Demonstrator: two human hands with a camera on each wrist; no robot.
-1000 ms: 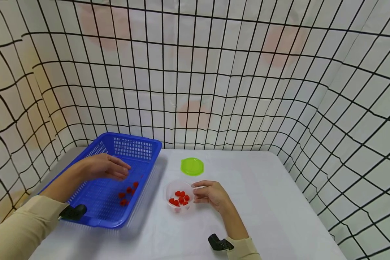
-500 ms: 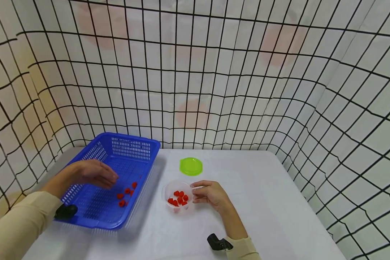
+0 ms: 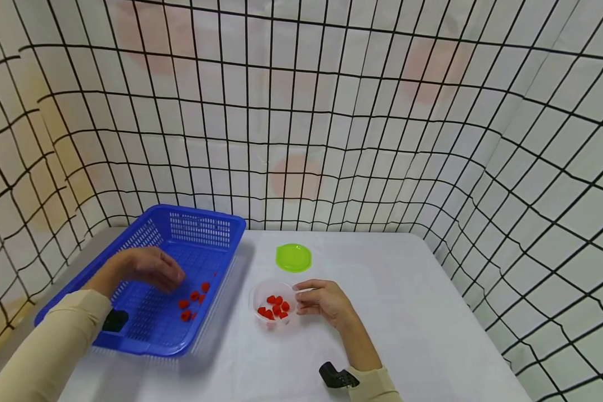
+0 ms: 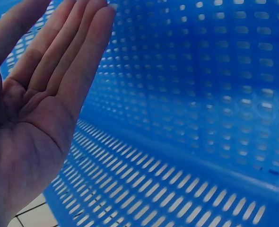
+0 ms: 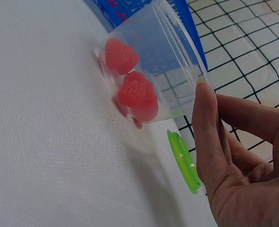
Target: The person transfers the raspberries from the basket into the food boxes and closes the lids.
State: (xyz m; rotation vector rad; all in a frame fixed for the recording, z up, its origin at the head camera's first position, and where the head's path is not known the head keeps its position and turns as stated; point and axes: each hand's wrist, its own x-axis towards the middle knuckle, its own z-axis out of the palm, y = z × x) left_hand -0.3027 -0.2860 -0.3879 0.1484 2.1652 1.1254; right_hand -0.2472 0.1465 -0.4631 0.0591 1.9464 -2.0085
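My left hand (image 3: 153, 269) is over the blue plastic basket (image 3: 173, 353), its fingers extended and its palm bare in the left wrist view. Several raspberries (image 3: 185, 315) lie along the right side of the basket floor, just right of that hand. With thumb and fingers, my right hand (image 3: 326, 301) pinches the rim of a clear plastic tub (image 5: 165, 52) on the table. Inside the tub are several red raspberries (image 3: 276, 310). Just behind the tub lies a bright green lid (image 3: 293, 257), flat on the table.
A white cloth covers the table (image 3: 382, 312). Black grid netting (image 3: 301, 111) over white sheeting surrounds the back and both sides. The basket has raised, slotted walls, and its right wall stands between the left hand and the tub.
My left hand has drawn back left and slightly lower over the basket, and its fingers now point more downward. The right hand keeps its hold on the tub. The camera view has shifted slightly.
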